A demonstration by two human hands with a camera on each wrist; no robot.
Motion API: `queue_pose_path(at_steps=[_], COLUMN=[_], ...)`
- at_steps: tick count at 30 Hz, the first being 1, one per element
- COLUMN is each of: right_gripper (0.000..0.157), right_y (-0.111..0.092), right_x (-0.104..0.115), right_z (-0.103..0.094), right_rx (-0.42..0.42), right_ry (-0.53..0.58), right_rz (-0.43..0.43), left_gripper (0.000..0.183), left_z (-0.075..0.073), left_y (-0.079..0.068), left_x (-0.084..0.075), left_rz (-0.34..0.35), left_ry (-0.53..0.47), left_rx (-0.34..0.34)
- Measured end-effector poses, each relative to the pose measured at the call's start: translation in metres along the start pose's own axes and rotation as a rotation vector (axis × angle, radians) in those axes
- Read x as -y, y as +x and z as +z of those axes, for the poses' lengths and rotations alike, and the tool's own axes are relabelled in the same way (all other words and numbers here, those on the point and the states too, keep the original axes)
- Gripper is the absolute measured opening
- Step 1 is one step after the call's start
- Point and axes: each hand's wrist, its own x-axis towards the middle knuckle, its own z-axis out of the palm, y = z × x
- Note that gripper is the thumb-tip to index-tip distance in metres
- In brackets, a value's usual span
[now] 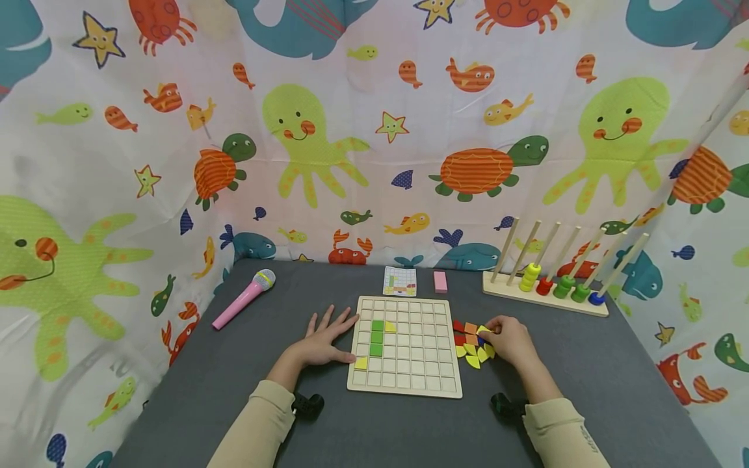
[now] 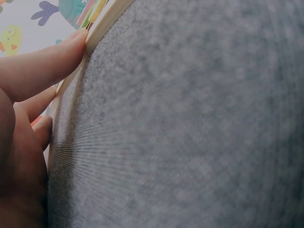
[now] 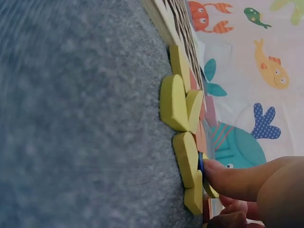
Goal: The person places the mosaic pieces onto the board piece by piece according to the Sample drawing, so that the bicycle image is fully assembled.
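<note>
we are seeing the left hand (image 1: 318, 341) spreading its fingers, with thumb and index fingertip touching the left edge of the wooden board (image 1: 418, 380). the right hand (image 1: 512, 338) is pinching a yellow piece (image 1: 483, 330) between thumb and fingers, near the board's right edge, and a blue piece (image 1: 481, 340) is showing just beside it. we are finding more loose pieces lying along that edge: red pieces (image 1: 459, 339), orange pieces (image 1: 471, 328) and, towards the near side, yellow rounded pieces (image 1: 473, 361). on the board, three green squares (image 1: 376, 337) are forming a column near the left edge; one yellow tile (image 1: 390, 327) is sitting beside the farthest green, and another yellow tile (image 1: 361, 363) is lying against the left edge, towards the near left corner. beyond the board's far edge, we are noticing a printed card (image 1: 400, 281) and a pink block (image 1: 440, 282). a pink microphone (image 1: 244, 299) is lying near the table's (image 1: 404, 432) far left corner, and a bead counting frame (image 1: 544, 294) is standing near its far right corner.
</note>
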Motion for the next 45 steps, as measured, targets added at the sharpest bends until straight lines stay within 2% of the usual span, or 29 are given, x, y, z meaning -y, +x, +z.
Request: queue_pose_path(at_steps=[9,12,16,19,24,28,33,40,45], right_gripper=[0.025,0.026,0.027,0.029,0.032,0.035,0.029,0.021,0.016], right_y=[-0.002,-0.006,-0.013,-0.019,-0.024,-0.027,-0.029,-0.032,-0.036], right_x=[0.007,0.014,0.026,0.036,0.05,0.059,0.07,0.08,0.091], right_z=[-0.005,-0.007,-0.009,-0.01,-0.006,0.0,0.007,0.022,0.034], right_rx=[-0.016,-0.034,-0.107,-0.129,-0.077,-0.028,0.029,0.1,0.097], right_ry=[0.04,0.113,0.239,0.288,0.338,0.377,0.416,0.414,0.425], right_rz=[-0.069,-0.092,-0.128,-0.161,-0.184,-0.138,-0.086,-0.205,-0.221], left_gripper=[0.097,0.097,0.097,0.098,0.097,0.096,0.097,0.096,0.096], left_z=[-0.001,-0.001,-0.001,-0.001,-0.003,-0.003,-0.003,-0.002,-0.002], left_y=[-0.001,-0.001,-0.001,-0.002,-0.003,-0.002,-0.002,-0.002,-0.002], left_x=[0.001,0.001,0.0,-0.001,-0.002,-0.001,-0.001,-0.001,-0.001], left_rz=[0.009,0.007,-0.002,-0.001,0.009,0.005,0.007,-0.001,-0.001], left_ry=[-0.003,-0.002,0.004,0.001,-0.012,-0.01,-0.01,-0.006,-0.01], left_rx=[0.005,0.009,0.013,0.01,0.009,0.011,0.018,0.01,0.009])
